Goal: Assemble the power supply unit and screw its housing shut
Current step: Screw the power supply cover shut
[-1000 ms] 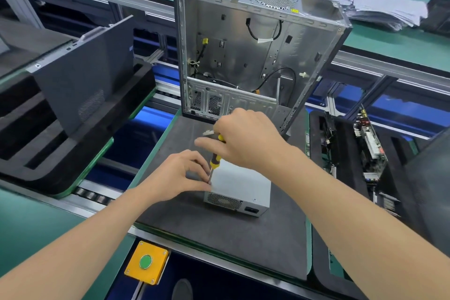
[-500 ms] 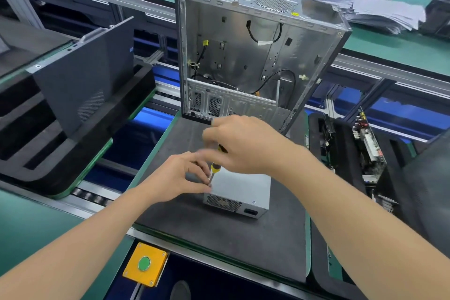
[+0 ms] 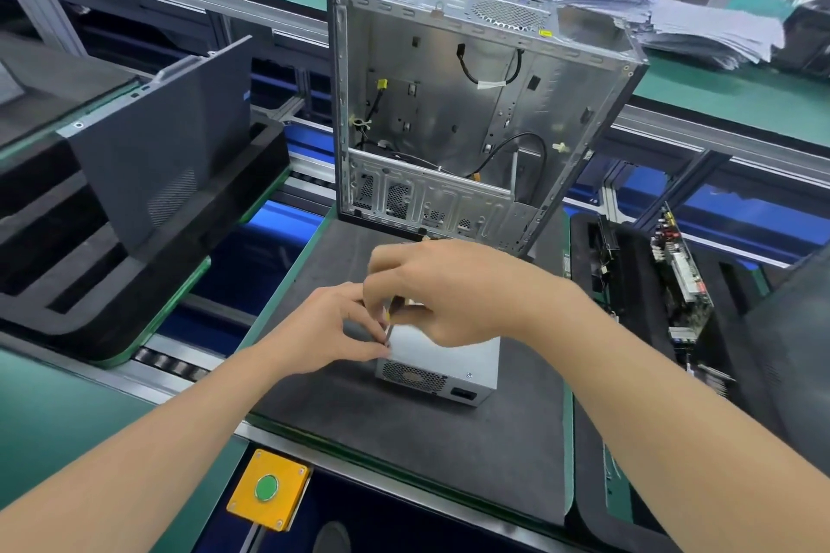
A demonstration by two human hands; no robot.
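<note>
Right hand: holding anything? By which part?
Right hand grips a screwdriver by its handle; left hand pinches its shaft at the power supply corner.

The left grip (image 3: 328, 328) and the right grip (image 3: 453, 296) are shown as bare hands. Each is carried on a bare forearm, which is seen uncovered until it is cut off by the frame, at 8 o'clock and at 4 o'clock respectively.

Factory assembly line — roller conveyor (image 3: 179, 366), computer chassis (image 3: 449, 103).
</note>
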